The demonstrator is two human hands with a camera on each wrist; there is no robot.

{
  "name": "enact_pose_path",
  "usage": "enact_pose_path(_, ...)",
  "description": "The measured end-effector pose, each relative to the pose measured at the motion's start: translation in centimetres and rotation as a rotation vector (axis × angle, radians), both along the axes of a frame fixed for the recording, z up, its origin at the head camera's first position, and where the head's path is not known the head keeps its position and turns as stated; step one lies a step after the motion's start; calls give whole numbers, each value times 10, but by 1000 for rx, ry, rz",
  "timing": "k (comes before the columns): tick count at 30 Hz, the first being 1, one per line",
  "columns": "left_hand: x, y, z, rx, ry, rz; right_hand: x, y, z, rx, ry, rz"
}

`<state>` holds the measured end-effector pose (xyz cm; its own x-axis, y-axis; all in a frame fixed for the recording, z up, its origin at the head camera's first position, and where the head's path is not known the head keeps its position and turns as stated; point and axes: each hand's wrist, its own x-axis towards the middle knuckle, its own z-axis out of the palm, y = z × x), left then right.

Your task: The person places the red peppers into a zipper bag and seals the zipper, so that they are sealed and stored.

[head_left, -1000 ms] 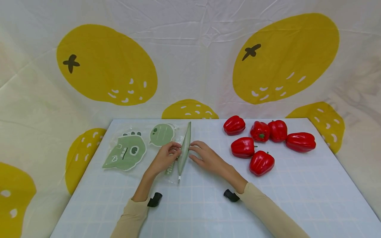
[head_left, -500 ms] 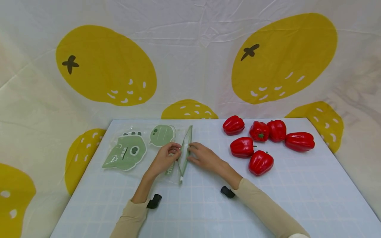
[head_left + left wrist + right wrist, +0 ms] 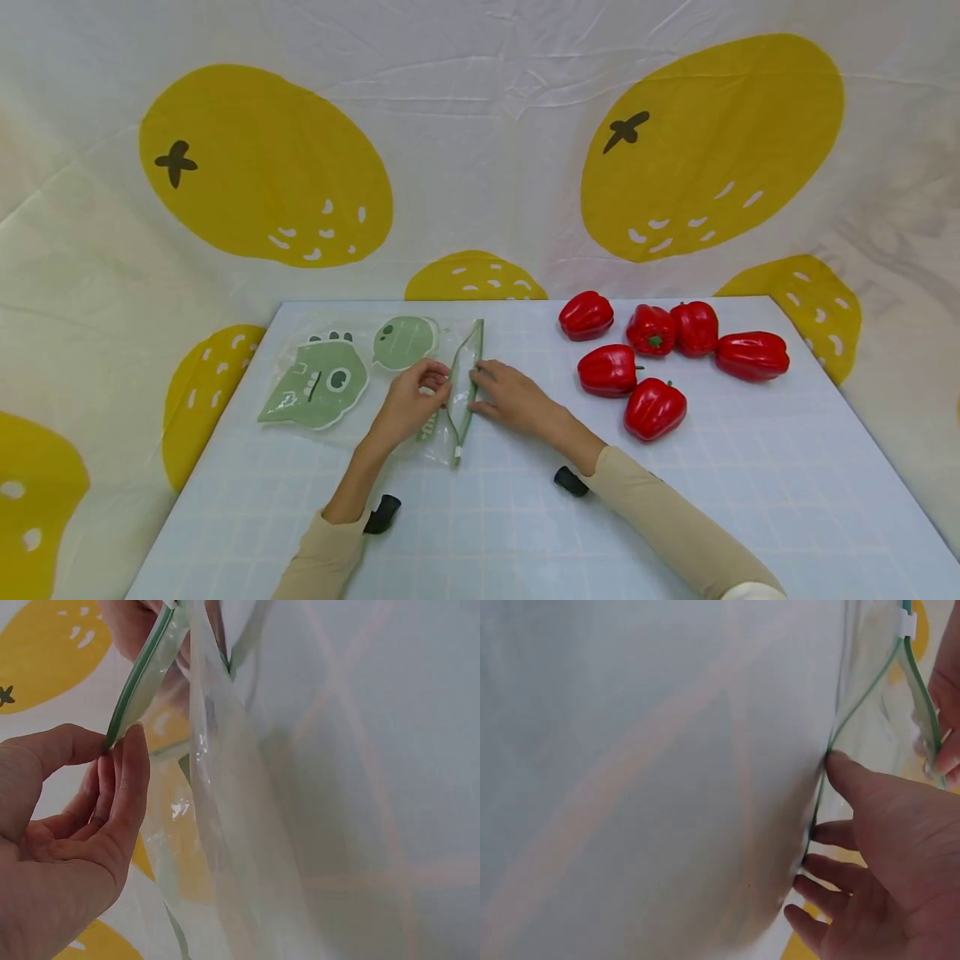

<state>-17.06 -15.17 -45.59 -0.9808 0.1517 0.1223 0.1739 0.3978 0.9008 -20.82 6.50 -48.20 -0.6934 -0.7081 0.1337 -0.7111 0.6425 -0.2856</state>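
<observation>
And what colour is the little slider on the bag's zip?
White; the slider shows best in the right wrist view.

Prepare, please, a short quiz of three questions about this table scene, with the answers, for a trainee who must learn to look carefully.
1. How many red peppers lie on the table?

2. Look at the left hand. True or false: it holds a pepper.

3. Where on the clear bag is the white slider?
A: at the end of the mouth far from the person
B: at the end of the mouth near the person
C: at the middle of the mouth

Key
1: Six.
2: False; its fingers pinch the green edge of the clear bag.
3: B.
</observation>
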Motion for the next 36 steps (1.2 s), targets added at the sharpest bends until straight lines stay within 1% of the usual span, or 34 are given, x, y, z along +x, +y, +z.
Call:
enact_pose_path(2,2,0,1,-12,19,9,1,-2,0,39,0,-2)
enact_pose_path(7,7,0,4,-19,47,15,4,-5,2,151,-44,-23)
enact_pose_path(10,9,1,5,-45,80,41,5,-6,3,194,-73,-46)
enact_pose_path(15,14,2,6,-125,171,107,7,-7,3,219,-98,-70)
enact_pose_path(20,20,2,11,-207,260,186,7,-9,4,232,-99,-73)
enact_pose_path(26,25,4,14,-325,405,295,7,-9,7,230,-98,-73)
enact_pose_path(28,26,5,14,-347,444,333,7,-9,7,229,-92,-71)
enact_pose_path(29,27,5,15,-350,449,352,7,-9,7,231,-90,-70)
enact_pose_path(31,28,5,15,-329,450,371,6,-8,7,229,-83,-64)
enact_pose_path(36,31,2,15,-208,359,379,4,-8,6,232,-72,-52)
